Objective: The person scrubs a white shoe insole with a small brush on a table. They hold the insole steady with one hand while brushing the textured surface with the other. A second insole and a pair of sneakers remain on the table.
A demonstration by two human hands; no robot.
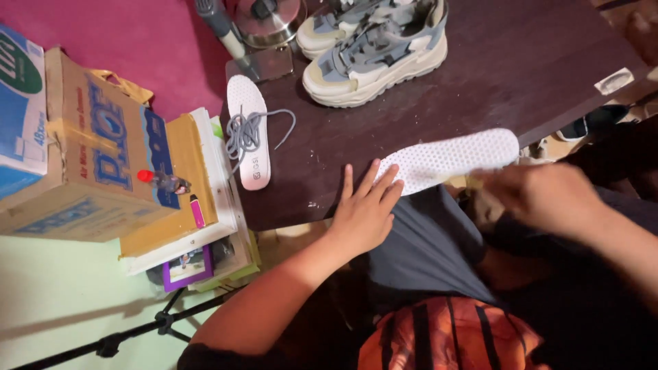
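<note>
White perforated insole (449, 157) lies flat along the near edge of the dark tabletop (534, 62), toward its right corner, one end overhanging slightly. Left hand (365, 209) rests palm-down at the near edge, fingers spread and extended, fingertips touching the insole's left end. Right hand (541, 195) sits just below the insole's right half, blurred; whether it pinches anything, cannot tell. Second white insole (249, 130) lies along the left edge of the tabletop, a grey shoelace (247, 133) heaped across it. Pair of grey-and-cream sneakers (377, 51) stands near the far edge, unlaced. Cardboard box (89, 151) stacked on books beside the table's left edge.
</note>
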